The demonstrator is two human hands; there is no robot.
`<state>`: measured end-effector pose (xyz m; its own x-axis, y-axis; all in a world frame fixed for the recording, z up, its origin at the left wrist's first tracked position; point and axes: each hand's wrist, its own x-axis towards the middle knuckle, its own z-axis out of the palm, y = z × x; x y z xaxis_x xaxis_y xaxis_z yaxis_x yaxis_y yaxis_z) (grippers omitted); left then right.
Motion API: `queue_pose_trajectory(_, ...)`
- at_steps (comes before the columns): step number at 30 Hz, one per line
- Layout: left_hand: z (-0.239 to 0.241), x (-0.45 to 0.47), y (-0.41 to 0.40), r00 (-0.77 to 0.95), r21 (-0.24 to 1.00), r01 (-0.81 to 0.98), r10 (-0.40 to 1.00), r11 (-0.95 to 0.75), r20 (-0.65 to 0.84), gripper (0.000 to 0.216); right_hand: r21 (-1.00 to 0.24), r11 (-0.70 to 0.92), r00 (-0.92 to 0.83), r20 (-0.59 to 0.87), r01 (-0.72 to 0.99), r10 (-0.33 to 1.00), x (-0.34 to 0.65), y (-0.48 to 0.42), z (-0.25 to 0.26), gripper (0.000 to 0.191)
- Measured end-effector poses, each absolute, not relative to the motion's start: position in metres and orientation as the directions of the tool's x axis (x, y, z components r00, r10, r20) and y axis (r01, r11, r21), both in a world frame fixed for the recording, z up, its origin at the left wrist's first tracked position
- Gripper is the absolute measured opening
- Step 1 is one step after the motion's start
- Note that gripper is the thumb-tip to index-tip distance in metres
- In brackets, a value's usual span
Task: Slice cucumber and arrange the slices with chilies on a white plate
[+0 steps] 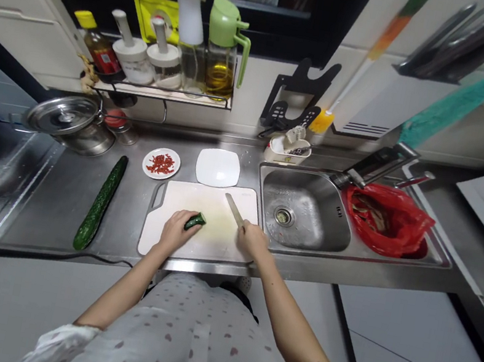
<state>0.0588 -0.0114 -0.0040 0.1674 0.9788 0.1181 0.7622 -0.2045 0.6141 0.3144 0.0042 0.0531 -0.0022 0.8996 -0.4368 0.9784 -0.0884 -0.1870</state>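
Note:
On the white cutting board (173, 199), my left hand (176, 230) is closed around a short piece of cucumber (195, 221), whose cut end points right. My right hand (253, 240) grips a knife (234, 209) by its handle, at the right side of the board. The blade slants up and to the left over the board, apart from the cucumber piece. A whole cucumber (100, 203) lies on the steel counter to the left. Behind the board are a white square plate (218, 168) and a small plate (146, 169) holding chopped red pieces.
A steel sink (310, 218) is set in the counter on the right, with a red plastic bag (389, 222) beside it. A lidded pot (69, 122) stands at the back left. Above the counter, a rack (164, 93) carries several bottles and jars.

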Motion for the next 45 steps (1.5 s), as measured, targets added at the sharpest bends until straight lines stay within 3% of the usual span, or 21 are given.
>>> queue_pose_trajectory(16, -0.010, 0.068, -0.013, 0.075, 0.617, 0.764, 0.976, -0.188, 0.205, 0.027, -0.281, 0.186, -0.294, -0.416, 0.941, 0.860, 0.254, -0.026, 0.076, 0.026)
queue_pose_trajectory(25, -0.015, 0.068, -0.012, 0.085, 0.543, 0.799, 0.942, -0.259, 0.325, 0.023, -0.261, 0.182, -0.286, -0.450, 0.948, 0.846, 0.249, -0.029, 0.075, 0.026)
queue_pose_trajectory(45, -0.019, 0.064, -0.005, 0.147, 0.520, 0.793, 0.929, -0.316, 0.341, 0.024, -0.238, 0.174, -0.272, -0.488, 0.956, 0.829, 0.241, -0.022, 0.076, 0.026)
